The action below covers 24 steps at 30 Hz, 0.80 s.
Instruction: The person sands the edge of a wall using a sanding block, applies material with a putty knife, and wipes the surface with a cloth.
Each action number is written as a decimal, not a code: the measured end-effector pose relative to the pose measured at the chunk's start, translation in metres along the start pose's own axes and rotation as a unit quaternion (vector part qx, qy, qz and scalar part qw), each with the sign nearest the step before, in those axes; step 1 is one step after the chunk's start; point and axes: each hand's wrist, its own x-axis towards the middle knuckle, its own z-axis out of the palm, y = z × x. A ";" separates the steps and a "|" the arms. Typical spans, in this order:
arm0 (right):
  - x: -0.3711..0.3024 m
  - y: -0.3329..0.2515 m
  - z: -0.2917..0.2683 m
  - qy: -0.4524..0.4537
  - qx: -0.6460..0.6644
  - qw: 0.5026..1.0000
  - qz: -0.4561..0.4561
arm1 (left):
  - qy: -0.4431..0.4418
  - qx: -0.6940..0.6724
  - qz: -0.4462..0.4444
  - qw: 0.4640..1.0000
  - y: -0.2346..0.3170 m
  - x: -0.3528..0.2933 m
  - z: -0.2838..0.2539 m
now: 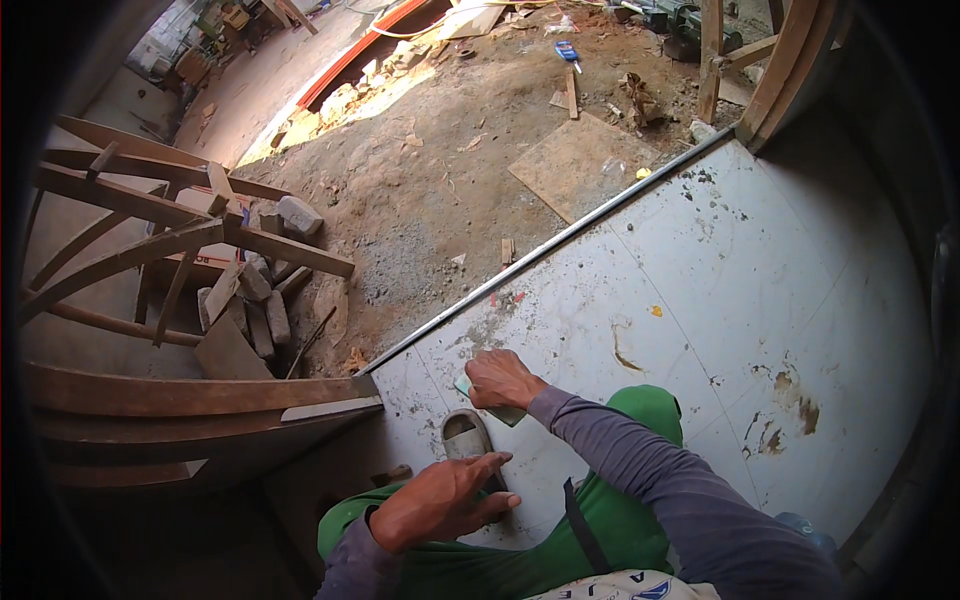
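My right hand (505,380) is closed round a flat pale green piece (512,415), its ends showing on either side of the fist. I cannot make out whether it is a sponge, a pad or a scraper. The fist is low over the white tiled floor (570,350), where grey grit lies just beyond the knuckles. My left hand (440,505) hangs with thumb and fingers apart, holding nothing, above a sandal (465,435) on my foot. Green trousers cover my bent knees.
A metal threshold strip (550,245) divides the tiles from rough dirt. Beyond lie a square board (580,165) and a blue-handled tool (567,53). Wooden framing (190,225) and loose bricks (265,310) stand left; a door frame post (790,80) rises right.
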 end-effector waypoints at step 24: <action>0.030 0.024 0.025 -0.034 0.007 0.999 0.017 | 0.569 -0.156 0.037 0.806 -0.016 -0.052 -0.208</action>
